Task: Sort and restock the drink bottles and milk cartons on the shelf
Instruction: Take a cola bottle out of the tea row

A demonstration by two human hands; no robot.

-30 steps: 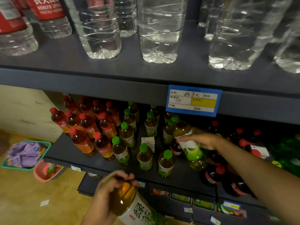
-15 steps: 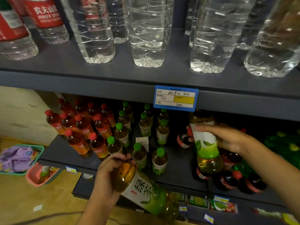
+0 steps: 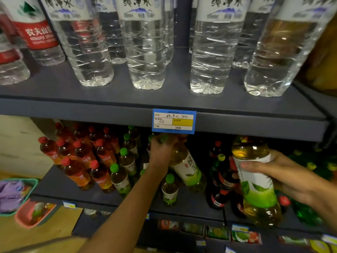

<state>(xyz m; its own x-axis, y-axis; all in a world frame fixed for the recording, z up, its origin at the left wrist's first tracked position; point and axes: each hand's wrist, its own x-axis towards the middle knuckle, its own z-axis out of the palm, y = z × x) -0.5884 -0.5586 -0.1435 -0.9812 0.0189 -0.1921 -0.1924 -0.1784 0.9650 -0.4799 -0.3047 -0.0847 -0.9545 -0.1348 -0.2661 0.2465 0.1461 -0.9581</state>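
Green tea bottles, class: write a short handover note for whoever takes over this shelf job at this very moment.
Left hand grips the neck of a large green tea bottle, tilted on the middle shelf beside the small green-capped bottles.
Right hand holds a second large green tea bottle upright in front of the dark bottles, off the shelf.
Done: red-capped tea bottles stand grouped at left.
Left: stand the tilted bottle up, shelve the second.
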